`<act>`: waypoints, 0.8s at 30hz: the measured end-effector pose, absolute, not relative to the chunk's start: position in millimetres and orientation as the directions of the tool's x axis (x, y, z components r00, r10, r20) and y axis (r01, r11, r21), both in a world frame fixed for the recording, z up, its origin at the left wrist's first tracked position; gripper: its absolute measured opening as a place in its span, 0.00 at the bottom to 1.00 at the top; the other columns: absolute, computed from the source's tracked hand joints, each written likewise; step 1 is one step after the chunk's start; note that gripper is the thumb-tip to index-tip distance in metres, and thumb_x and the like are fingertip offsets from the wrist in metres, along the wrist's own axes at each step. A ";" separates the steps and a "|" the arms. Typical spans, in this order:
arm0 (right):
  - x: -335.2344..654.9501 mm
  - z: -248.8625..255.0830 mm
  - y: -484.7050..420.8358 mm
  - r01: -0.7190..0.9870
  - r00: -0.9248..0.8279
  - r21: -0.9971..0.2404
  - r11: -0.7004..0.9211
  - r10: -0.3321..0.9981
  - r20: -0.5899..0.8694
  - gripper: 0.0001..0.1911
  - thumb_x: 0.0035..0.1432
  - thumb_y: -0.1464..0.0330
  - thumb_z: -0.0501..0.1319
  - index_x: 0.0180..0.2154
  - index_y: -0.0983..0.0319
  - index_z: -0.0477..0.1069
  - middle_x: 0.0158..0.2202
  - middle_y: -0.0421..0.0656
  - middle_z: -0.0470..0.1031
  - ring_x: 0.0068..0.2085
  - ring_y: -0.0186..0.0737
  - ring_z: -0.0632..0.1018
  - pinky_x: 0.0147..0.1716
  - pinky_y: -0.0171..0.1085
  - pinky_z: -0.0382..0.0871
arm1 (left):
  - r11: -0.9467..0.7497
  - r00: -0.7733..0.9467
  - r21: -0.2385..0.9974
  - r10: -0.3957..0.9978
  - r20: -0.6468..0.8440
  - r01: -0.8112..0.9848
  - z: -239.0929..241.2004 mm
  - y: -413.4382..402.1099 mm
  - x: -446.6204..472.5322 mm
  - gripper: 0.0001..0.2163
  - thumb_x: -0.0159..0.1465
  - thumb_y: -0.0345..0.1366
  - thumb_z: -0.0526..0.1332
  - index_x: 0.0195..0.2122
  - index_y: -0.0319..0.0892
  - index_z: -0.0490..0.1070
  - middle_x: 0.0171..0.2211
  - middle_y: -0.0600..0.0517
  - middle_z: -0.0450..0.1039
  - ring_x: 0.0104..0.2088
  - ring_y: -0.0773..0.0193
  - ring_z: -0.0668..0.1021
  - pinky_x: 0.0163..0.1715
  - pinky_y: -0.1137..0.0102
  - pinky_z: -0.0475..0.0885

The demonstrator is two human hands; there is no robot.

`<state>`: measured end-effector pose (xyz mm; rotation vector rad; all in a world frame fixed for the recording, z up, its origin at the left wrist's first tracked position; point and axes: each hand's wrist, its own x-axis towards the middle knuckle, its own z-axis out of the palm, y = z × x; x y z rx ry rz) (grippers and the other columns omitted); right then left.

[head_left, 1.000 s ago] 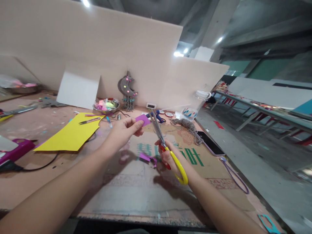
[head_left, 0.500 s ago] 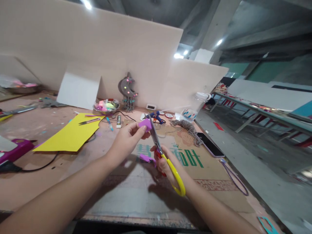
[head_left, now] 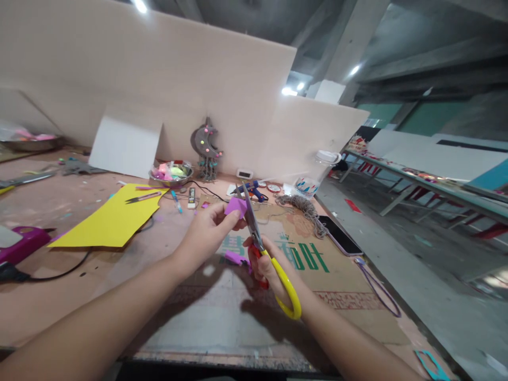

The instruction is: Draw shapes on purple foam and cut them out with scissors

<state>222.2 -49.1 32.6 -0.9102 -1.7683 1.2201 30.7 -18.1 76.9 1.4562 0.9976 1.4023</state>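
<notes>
Between thumb and fingers, my left hand [head_left: 212,227] pinches a small purple piece of paper or foam sheet [head_left: 235,206]. My right hand [head_left: 272,262] is wrapped round the handles of scissors [head_left: 289,288], one loop yellow and one red. The scissor blades point up and away, parted a little, at the right edge of the purple piece. Below the hands, purple scraps [head_left: 237,258] lie on a cardboard sheet [head_left: 349,280] with green printed characters. A blue glue gun [head_left: 254,190] lies beyond the blades.
At left are a yellow sheet [head_left: 107,219] with thread snips [head_left: 143,197] on it and a magenta tool [head_left: 26,241] with a cord. Grey yarn [head_left: 305,209], a phone [head_left: 339,235] and a plastic jug [head_left: 315,174] line the right side. A moon ornament [head_left: 206,145] stands behind.
The scissor blades look slightly wider apart at the purple piece. Both hands keep their grips, and the whole view has shifted slightly.
</notes>
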 end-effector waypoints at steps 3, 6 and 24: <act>220.7 31.3 -48.6 0.107 -0.419 -0.956 0.274 0.884 0.206 0.37 0.58 0.36 0.53 0.50 0.61 0.65 0.29 0.37 0.59 0.25 0.33 0.59 0.21 0.32 0.56 | -0.302 0.058 0.953 0.951 0.303 -0.021 77.3 -18.9 31.1 0.13 0.62 0.46 0.64 0.32 0.40 0.74 0.28 0.50 0.79 0.32 0.60 0.82 0.34 0.69 0.76; 220.4 31.1 -48.8 0.111 -0.419 -0.956 0.270 0.885 0.201 0.37 0.59 0.36 0.53 0.51 0.61 0.65 0.28 0.37 0.59 0.24 0.33 0.58 0.20 0.32 0.56 | -0.303 0.058 0.953 0.951 0.304 -0.020 78.1 -19.2 31.1 0.12 0.62 0.45 0.64 0.33 0.40 0.74 0.28 0.50 0.80 0.33 0.61 0.82 0.34 0.69 0.76; 219.2 30.6 -51.0 0.103 -0.403 -0.966 0.238 0.898 0.178 0.36 0.58 0.36 0.54 0.49 0.61 0.65 0.27 0.35 0.58 0.23 0.31 0.57 0.20 0.33 0.55 | -0.326 0.075 0.945 0.943 0.325 -0.009 77.5 -16.4 28.1 0.10 0.64 0.43 0.63 0.33 0.40 0.75 0.29 0.50 0.81 0.32 0.61 0.81 0.35 0.69 0.76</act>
